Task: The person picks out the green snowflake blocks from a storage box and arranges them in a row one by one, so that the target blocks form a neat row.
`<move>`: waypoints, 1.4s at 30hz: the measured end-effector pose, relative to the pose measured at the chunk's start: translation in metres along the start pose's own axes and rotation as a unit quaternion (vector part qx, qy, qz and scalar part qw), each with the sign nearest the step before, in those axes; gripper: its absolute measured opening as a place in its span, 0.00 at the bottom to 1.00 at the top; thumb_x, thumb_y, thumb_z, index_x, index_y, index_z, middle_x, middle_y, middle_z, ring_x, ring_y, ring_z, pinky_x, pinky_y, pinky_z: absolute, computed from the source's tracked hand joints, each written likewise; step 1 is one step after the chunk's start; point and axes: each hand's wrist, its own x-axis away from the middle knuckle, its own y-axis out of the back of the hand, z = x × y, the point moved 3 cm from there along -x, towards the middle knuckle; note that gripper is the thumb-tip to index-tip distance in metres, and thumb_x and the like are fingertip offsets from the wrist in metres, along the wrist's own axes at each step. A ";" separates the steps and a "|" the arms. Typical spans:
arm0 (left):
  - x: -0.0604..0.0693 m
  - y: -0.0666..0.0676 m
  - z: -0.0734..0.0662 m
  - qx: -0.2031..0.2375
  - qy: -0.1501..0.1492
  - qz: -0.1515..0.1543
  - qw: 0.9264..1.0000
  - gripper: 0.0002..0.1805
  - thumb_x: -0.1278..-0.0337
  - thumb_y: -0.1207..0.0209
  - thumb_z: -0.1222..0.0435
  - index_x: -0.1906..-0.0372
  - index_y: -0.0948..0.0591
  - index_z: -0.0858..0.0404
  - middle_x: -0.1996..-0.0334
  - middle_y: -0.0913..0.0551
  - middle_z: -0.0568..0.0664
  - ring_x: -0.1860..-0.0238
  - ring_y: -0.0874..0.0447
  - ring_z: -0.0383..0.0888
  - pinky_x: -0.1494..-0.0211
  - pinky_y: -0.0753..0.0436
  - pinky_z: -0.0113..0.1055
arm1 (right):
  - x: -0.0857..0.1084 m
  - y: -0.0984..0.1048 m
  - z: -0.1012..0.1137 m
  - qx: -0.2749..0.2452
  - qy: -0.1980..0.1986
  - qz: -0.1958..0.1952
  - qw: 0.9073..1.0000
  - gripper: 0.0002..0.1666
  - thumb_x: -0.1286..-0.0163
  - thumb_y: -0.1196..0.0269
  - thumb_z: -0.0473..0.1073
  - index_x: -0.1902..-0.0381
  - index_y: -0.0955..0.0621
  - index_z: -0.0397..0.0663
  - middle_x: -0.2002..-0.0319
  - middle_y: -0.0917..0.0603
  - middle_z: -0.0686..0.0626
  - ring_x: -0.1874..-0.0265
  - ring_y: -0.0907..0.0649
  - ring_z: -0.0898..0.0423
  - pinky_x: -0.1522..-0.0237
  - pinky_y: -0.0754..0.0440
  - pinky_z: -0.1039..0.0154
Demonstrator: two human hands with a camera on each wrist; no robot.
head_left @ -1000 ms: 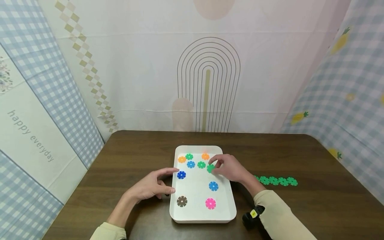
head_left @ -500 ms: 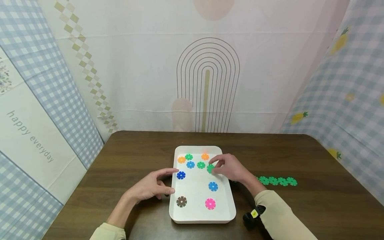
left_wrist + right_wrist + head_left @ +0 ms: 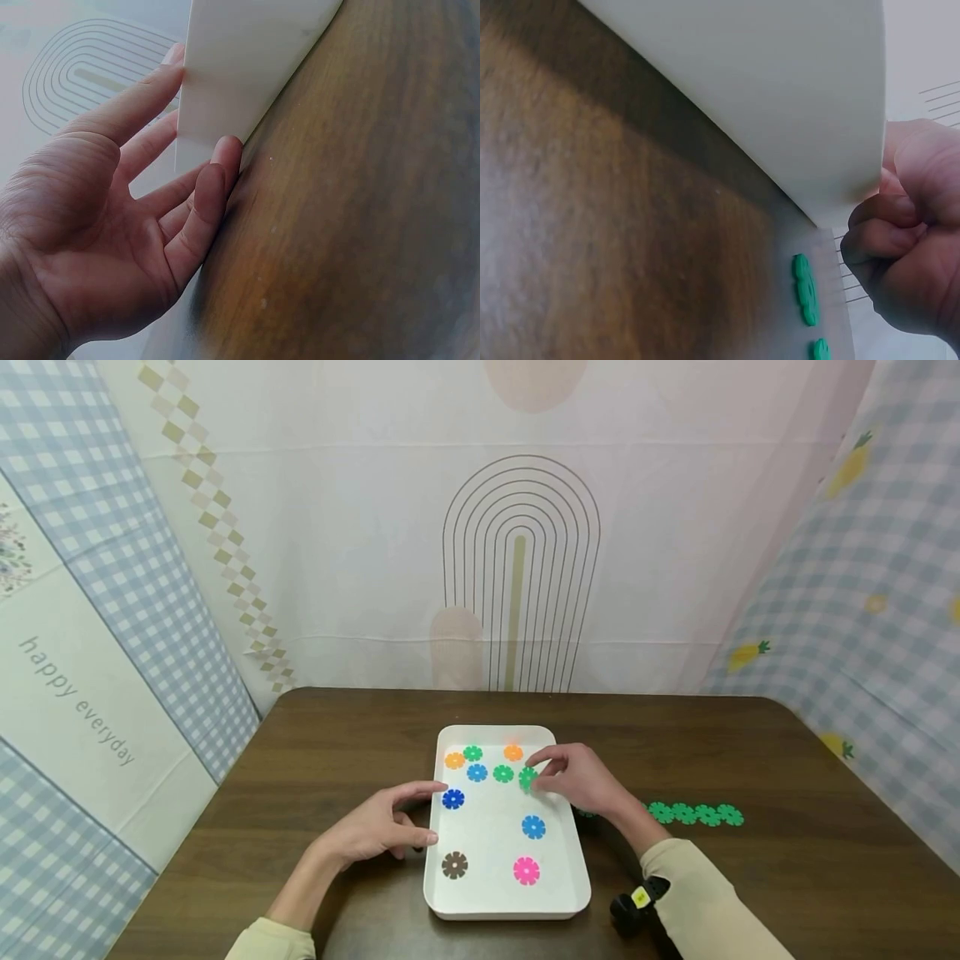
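Note:
A shallow white tray lies on the brown table, with several notched plastic building discs in it. My left hand holds the tray's left side; its thumb and index finger lie over the rim, its other fingers curl against the outer wall in the left wrist view. Over the tray's right side, my right hand pinches a green notched disc between thumb and index finger. The disc is tipped up and partly hidden by the fingertips. Another green disc lies just left of it.
A joined row of green discs lies right of the tray, partly hidden by the right forearm. In the tray are a pink disc, a brown disc, a dark blue disc and others. A patterned cloth hangs behind.
My right hand has shifted slightly to the right, and the green disc in its fingertips has tilted and risen a little. The left hand and the tray stay in place.

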 end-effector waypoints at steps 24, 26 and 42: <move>0.000 0.000 0.001 0.002 -0.006 0.005 1.000 0.39 0.40 0.25 0.62 0.24 0.26 0.55 0.24 0.33 0.65 0.73 0.22 0.43 0.68 0.18 0.36 | 0.015 0.021 0.004 -0.084 -0.004 0.004 0.996 0.20 0.34 0.24 0.45 0.47 0.12 0.45 0.66 0.10 0.49 0.62 0.15 0.50 0.51 0.13 0.56; 0.000 0.000 0.001 0.001 -0.005 0.004 1.000 0.39 0.40 0.25 0.62 0.24 0.26 0.55 0.24 0.33 0.65 0.73 0.22 0.43 0.68 0.17 0.36 | 0.018 0.025 0.006 -0.093 -0.001 0.004 0.996 0.21 0.34 0.24 0.45 0.46 0.13 0.44 0.66 0.10 0.47 0.62 0.15 0.49 0.51 0.14 0.57; 0.000 0.001 0.000 -0.001 -0.002 0.007 1.000 0.39 0.40 0.25 0.62 0.24 0.26 0.55 0.24 0.33 0.66 0.72 0.22 0.44 0.67 0.17 0.38 | 0.046 0.063 -0.007 -0.096 -0.005 -0.024 0.995 0.24 0.31 0.25 0.48 0.42 0.15 0.43 0.63 0.09 0.47 0.63 0.15 0.50 0.59 0.16 0.56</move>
